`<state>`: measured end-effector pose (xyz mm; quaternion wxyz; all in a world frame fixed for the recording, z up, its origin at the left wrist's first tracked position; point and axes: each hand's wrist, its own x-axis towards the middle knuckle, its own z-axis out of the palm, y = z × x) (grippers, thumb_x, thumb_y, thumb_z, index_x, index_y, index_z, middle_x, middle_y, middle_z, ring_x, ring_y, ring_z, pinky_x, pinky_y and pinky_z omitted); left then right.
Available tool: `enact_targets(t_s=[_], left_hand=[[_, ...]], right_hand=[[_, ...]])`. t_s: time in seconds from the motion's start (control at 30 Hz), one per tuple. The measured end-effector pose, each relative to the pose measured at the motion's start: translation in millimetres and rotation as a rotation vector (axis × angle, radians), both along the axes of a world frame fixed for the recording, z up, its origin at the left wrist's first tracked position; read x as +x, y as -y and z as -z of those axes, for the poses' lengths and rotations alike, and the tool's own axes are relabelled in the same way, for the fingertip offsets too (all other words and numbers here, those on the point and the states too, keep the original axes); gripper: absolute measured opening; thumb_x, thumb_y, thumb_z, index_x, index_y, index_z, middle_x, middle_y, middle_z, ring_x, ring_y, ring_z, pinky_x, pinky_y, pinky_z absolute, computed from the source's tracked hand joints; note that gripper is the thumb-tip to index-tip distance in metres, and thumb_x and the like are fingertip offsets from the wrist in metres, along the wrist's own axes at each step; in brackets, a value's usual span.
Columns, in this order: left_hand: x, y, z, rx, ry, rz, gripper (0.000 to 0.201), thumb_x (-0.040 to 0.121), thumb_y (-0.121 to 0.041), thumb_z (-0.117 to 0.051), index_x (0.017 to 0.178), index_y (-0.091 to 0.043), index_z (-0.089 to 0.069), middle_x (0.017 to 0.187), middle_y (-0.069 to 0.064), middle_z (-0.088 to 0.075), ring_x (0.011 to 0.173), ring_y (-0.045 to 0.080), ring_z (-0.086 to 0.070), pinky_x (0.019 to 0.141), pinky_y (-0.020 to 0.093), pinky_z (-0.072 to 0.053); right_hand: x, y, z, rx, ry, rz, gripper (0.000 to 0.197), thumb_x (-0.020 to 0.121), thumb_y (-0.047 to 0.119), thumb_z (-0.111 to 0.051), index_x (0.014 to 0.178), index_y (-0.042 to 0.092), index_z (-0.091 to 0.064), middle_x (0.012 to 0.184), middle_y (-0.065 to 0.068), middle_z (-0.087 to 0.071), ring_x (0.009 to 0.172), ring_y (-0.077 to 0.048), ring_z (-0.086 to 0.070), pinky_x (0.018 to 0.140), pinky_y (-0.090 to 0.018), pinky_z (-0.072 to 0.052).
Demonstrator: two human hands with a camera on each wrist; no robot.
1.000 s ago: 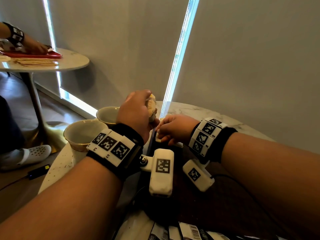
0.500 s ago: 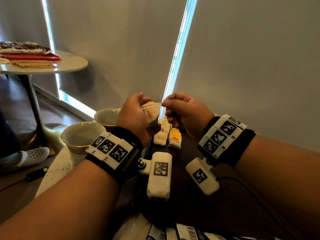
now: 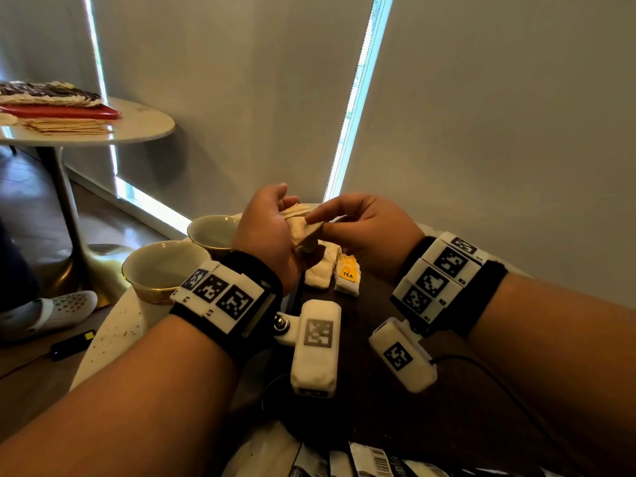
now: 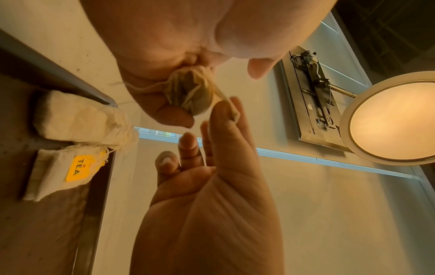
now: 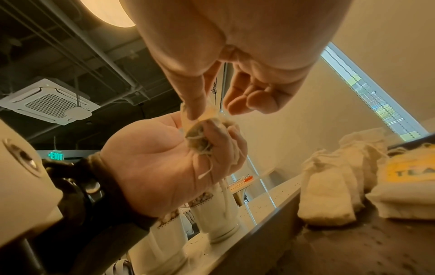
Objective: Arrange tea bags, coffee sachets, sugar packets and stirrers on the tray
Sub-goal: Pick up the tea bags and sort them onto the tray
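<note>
My left hand (image 3: pixel 275 225) is raised over the far end of the dark tray (image 3: pixel 378 390) and grips a small bunch of cream tea bags (image 3: pixel 296 218). The bunch (image 4: pixel 188 93) sits curled in its fingers, strings dangling. My right hand (image 3: pixel 321 226) meets it from the right, with thumb and forefinger pinching one tea bag (image 3: pixel 311 233) at the bunch's edge (image 5: pixel 200 115). Below the hands, cream tea bags (image 3: pixel 321 270) lie side by side on the tray. One has a yellow TEA tag (image 3: pixel 348 275) (image 4: pixel 77 167).
Two empty cream cups (image 3: pixel 161 266) (image 3: pixel 213 230) stand on the marble table left of the tray. Black-and-white sachets (image 3: pixel 361 463) lie at the near edge. A second round table (image 3: pixel 137 125) with a red tray stands at the back left. A foot in a white clog (image 3: pixel 51 311) rests on the floor.
My right hand has risen from the tray, leaving tea bags lying there, and has come to the bunch in my left hand, where it now pinches one bag. A person's hand has left the far table.
</note>
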<state>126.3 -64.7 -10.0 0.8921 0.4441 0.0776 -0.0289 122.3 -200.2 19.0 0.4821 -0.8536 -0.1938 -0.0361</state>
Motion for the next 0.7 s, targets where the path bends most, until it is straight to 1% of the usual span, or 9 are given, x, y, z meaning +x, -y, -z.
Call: enact_targets(t_s=[0.1, 0.17, 0.23, 0.33, 0.37, 0.47, 0.57, 0.63, 0.7], left_hand=[[-0.4, -0.8, 1.8, 0.032, -0.006, 0.012, 0.036, 0.099, -0.047, -0.043, 0.114, -0.018, -0.059, 0.101, 0.009, -0.063, 0.086, 0.025, -0.060, 0.065, 0.035, -0.049], [-1.3, -0.7, 2.7, 0.050, -0.020, 0.019, 0.034, 0.098, -0.047, -0.046, 0.111, -0.019, -0.060, 0.098, 0.008, -0.061, 0.086, 0.024, -0.057, 0.062, 0.034, -0.049], [-1.3, -0.7, 3.4, 0.058, -0.033, 0.024, 0.037, 0.097, -0.049, -0.047, 0.111, -0.018, -0.061, 0.096, 0.007, -0.059, 0.083, 0.023, -0.055, 0.058, 0.031, -0.050], [-2.0, -1.9, 3.3, 0.066, -0.031, 0.035, 0.043, 0.097, -0.052, -0.048, 0.117, -0.016, -0.061, 0.097, 0.008, -0.057, 0.081, 0.022, -0.053, 0.050, 0.027, -0.049], [-2.4, -2.4, 3.0, 0.071, -0.025, 0.038, 0.043, 0.097, -0.052, -0.048, 0.117, -0.016, -0.061, 0.097, 0.008, -0.056, 0.079, 0.021, -0.053, 0.049, 0.026, -0.048], [-2.9, -4.0, 2.4, 0.107, 0.016, 0.022, 0.037, 0.098, -0.050, -0.050, 0.113, -0.018, -0.060, 0.094, 0.007, -0.055, 0.070, 0.018, -0.051, 0.049, 0.025, -0.045], [-2.3, -4.7, 4.4, 0.201, 0.077, -0.012, 0.032, 0.099, -0.044, -0.051, 0.122, -0.023, -0.062, 0.113, 0.007, -0.060, 0.081, 0.021, -0.055, 0.053, 0.029, -0.047], [-3.7, -5.5, 5.7, 0.281, 0.103, -0.015, 0.027, 0.099, -0.043, -0.054, 0.116, -0.027, -0.067, 0.115, 0.008, -0.063, 0.087, 0.023, -0.056, 0.057, 0.032, -0.049], [-5.9, -4.8, 5.6, 0.320, 0.140, 0.024, 0.018, 0.095, -0.041, -0.062, 0.100, -0.027, -0.072, 0.098, 0.007, -0.063, 0.077, 0.021, -0.054, 0.058, 0.031, -0.047]], right_hand=[[2.9, 1.0, 0.6, -0.002, 0.019, 0.012, 0.013, 0.085, 0.016, -0.075, 0.088, 0.029, -0.075, 0.085, 0.005, -0.074, 0.071, -0.004, -0.068, 0.063, -0.016, -0.051], [3.9, 0.5, 0.9, 0.024, 0.022, 0.010, 0.012, 0.085, 0.017, -0.075, 0.087, 0.028, -0.074, 0.088, -0.002, -0.075, 0.080, -0.018, -0.071, 0.070, -0.026, -0.057], [4.0, -1.2, 0.9, 0.067, 0.032, 0.004, 0.008, 0.085, 0.018, -0.076, 0.086, 0.025, -0.074, 0.089, -0.007, -0.075, 0.080, -0.025, -0.070, 0.070, -0.032, -0.056], [5.6, -2.8, 0.0, 0.105, 0.048, 0.008, 0.003, 0.087, 0.017, -0.073, 0.087, 0.020, -0.071, 0.086, -0.003, -0.074, 0.072, -0.011, -0.065, 0.061, -0.027, -0.051], [6.8, -2.7, -0.6, 0.127, 0.053, 0.020, 0.002, 0.088, 0.015, -0.071, 0.088, 0.017, -0.070, 0.086, -0.004, -0.072, 0.072, -0.012, -0.065, 0.060, -0.028, -0.051], [11.5, -0.2, -3.5, 0.242, 0.045, 0.073, 0.008, 0.091, 0.007, -0.065, 0.087, 0.014, -0.065, 0.089, -0.011, -0.069, 0.081, -0.026, -0.067, 0.062, -0.032, -0.054], [16.0, 5.4, -5.7, 0.290, 0.011, 0.125, 0.008, 0.093, 0.007, -0.061, 0.089, 0.014, -0.063, 0.087, -0.010, -0.070, 0.079, -0.026, -0.069, 0.061, -0.032, -0.053], [18.3, 9.0, -5.4, 0.292, -0.008, 0.140, 0.006, 0.094, 0.009, -0.062, 0.091, 0.013, -0.064, 0.086, -0.010, -0.071, 0.075, -0.023, -0.068, 0.059, -0.031, -0.052], [19.3, 10.9, -3.6, 0.306, -0.032, 0.132, 0.005, 0.094, 0.010, -0.063, 0.091, 0.011, -0.066, 0.085, -0.011, -0.072, 0.073, -0.022, -0.067, 0.057, -0.029, -0.050]])
